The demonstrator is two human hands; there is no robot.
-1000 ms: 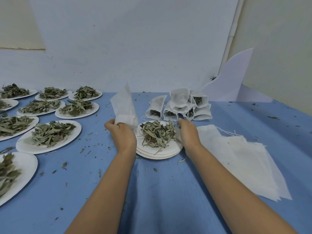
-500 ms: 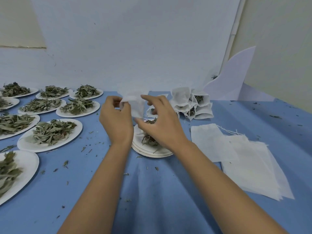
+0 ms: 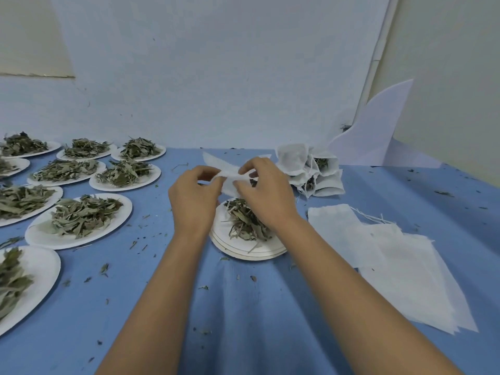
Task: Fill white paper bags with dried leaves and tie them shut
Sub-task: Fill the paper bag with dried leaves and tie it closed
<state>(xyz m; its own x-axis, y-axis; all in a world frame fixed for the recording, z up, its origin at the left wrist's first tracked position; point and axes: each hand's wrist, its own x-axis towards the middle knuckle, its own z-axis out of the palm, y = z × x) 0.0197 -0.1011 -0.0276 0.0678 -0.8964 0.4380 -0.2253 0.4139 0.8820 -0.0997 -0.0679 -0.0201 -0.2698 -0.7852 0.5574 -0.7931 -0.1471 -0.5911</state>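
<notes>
Both hands hold one empty white paper bag [image 3: 229, 171] above the middle of the blue table. My left hand [image 3: 193, 197] pinches its left side, and my right hand [image 3: 266, 193] pinches its right side at the mouth. Below them a stack of white plates [image 3: 251, 249] carries a small heap of dried leaves [image 3: 244, 221]. Filled bags [image 3: 311, 171] are piled behind my right hand. Flat empty bags [image 3: 384, 255] lie spread out to the right.
Several white plates of dried leaves [image 3: 81, 217] cover the left side of the table, one [image 3: 29, 282] at the near left edge. Leaf crumbs dot the blue cloth [image 3: 243, 307]. A white sheet [image 3: 376, 131] leans in the back right corner by the wall.
My hands rose from the plate's sides and came together on the bag. My right hand took hold of it, and the bag has been pulled wider between both hands.
</notes>
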